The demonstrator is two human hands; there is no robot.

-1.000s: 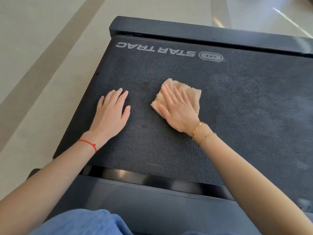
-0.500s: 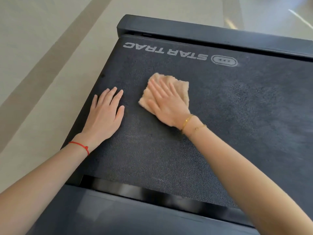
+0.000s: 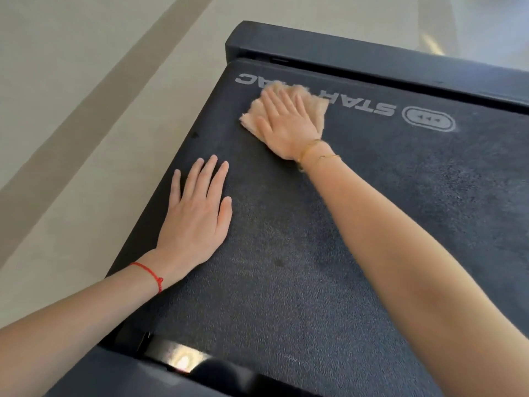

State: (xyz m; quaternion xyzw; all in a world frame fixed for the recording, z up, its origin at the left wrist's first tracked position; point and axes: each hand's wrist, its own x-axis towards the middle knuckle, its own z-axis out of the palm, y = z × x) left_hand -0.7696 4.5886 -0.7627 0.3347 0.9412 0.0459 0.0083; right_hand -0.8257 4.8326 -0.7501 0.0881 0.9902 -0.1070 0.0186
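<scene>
A dark textured treadmill belt (image 3: 329, 253) fills most of the view, with a white "STAR TRAC" logo near its far end. A folded peach cloth (image 3: 317, 111) lies over the middle letters of that logo. My right hand (image 3: 286, 124) presses flat on the cloth with straight fingers. My left hand (image 3: 197, 216) rests flat on the belt near its left edge, fingers straight, apart from the cloth and holding nothing.
The black end cover (image 3: 372, 61) of the treadmill runs across the far end of the belt. Pale floor tiles with a darker stripe (image 3: 86, 110) lie to the left. A glossy black strip (image 3: 177, 359) crosses the near edge.
My right hand has pushed the cloth away from me, up the belt onto the logo. My left hand has stayed flat on the belt. The camera has leaned forward.
</scene>
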